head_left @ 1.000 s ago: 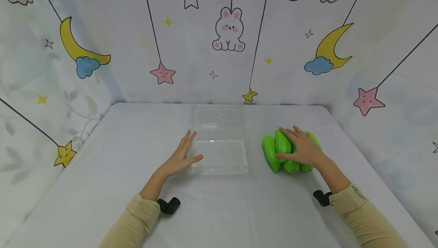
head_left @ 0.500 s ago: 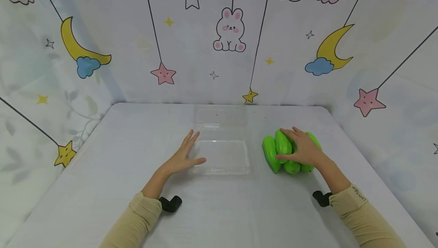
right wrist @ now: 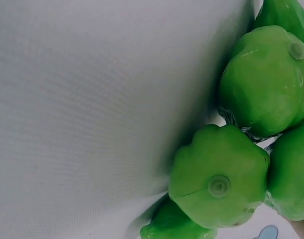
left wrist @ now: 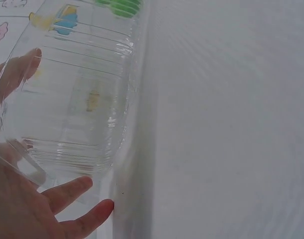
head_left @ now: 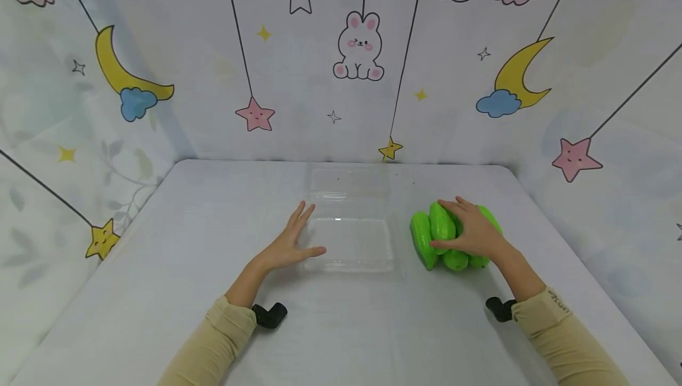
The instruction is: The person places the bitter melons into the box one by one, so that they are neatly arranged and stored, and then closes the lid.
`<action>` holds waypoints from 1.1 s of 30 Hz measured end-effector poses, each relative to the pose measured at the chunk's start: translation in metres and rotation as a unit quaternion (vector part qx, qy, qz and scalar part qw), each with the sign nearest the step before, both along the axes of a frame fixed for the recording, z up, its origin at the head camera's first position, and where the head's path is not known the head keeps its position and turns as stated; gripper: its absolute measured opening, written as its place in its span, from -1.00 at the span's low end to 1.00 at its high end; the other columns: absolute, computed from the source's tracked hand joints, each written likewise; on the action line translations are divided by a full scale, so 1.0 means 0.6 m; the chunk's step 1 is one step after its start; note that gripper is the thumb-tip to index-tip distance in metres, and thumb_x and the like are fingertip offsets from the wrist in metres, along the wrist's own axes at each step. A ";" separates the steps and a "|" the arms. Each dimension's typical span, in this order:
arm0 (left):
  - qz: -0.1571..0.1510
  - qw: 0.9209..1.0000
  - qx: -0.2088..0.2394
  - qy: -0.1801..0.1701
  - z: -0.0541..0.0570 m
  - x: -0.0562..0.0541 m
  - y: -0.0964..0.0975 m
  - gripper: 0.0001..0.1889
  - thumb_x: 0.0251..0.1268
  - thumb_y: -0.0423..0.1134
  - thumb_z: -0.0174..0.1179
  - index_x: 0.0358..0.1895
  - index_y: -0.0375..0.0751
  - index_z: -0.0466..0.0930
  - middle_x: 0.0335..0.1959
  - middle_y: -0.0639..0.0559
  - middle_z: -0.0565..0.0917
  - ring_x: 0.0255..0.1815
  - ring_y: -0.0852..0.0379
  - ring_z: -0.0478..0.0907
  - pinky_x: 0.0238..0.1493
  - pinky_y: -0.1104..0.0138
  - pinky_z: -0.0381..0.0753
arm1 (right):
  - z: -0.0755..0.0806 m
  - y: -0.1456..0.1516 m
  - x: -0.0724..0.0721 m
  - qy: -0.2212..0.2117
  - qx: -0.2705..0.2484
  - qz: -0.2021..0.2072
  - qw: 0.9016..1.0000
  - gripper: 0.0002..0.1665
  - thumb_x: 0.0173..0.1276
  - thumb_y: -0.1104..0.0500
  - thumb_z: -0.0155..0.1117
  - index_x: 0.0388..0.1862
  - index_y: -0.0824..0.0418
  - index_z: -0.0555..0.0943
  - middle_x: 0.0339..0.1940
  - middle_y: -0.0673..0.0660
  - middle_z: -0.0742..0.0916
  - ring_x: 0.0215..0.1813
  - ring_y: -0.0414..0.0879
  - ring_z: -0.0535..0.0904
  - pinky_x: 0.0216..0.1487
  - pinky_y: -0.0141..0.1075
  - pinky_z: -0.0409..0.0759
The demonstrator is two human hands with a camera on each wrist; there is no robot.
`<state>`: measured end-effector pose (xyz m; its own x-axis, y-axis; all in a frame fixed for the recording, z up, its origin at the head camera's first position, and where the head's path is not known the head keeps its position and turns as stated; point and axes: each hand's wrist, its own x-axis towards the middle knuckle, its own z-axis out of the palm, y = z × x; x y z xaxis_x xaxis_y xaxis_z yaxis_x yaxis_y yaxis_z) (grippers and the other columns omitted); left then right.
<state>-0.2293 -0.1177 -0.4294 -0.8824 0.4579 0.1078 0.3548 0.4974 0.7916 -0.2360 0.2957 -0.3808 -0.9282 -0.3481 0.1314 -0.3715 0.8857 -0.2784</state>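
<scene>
The left hand (head_left: 288, 248) has its grip spread wide at the left edge of a clear plastic container (head_left: 348, 269) on the white surface (head_left: 341, 333); the right hand (head_left: 476, 233), fingers also spread, lies over bunched green vegetables (head_left: 441, 224) right of the container.

My sleeves (head_left: 581, 338): tan; dark marking on right cuff (head_left: 556, 301), perhaps lettering, too blurred for me. Vegetables (head_left: 422, 241): bright green. Box (head_left: 351, 268): clear, line-ribbed. Table (head_left: 202, 232): white. Wall (head_left: 197, 48): pale, printed with yellow moons (head_left: 106, 66), pink stars (head_left: 255, 116), blue clouds (head_left: 137, 105).
</scene>
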 end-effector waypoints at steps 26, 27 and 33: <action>-0.005 0.997 0.048 -0.053 0.056 0.027 0.014 -0.06 0.26 -0.20 0.14 0.43 -0.27 -0.42 0.44 -0.24 -0.39 0.36 -0.38 -0.09 0.14 -0.22 0.16 | 0.007 0.000 -0.006 -0.005 -0.039 -0.009 0.999 0.19 -0.17 -0.29 0.46 0.36 0.26 0.23 0.29 0.42 0.33 0.35 0.33 0.07 0.24 0.25 0.01; -0.005 0.997 0.049 -0.053 0.055 0.027 0.014 -0.07 0.26 -0.21 0.13 0.43 -0.28 -0.42 0.44 -0.24 -0.39 0.36 -0.38 -0.10 0.14 -0.22 0.16 | 0.007 0.001 -0.006 -0.006 -0.041 -0.011 0.999 0.19 -0.17 -0.29 0.46 0.36 0.26 0.23 0.29 0.43 0.32 0.35 0.33 0.08 0.23 0.26 0.01; 0.005 0.997 0.057 -0.045 0.016 0.004 0.010 -0.14 0.34 -0.14 0.05 0.45 -0.19 -0.41 0.45 -0.17 -0.38 0.36 -0.35 -0.07 0.17 -0.19 0.15 | 0.014 -0.002 -0.005 -0.010 -0.048 -0.017 0.999 0.19 -0.16 -0.29 0.46 0.38 0.22 0.21 0.32 0.44 0.28 0.35 0.36 0.06 0.22 0.28 0.00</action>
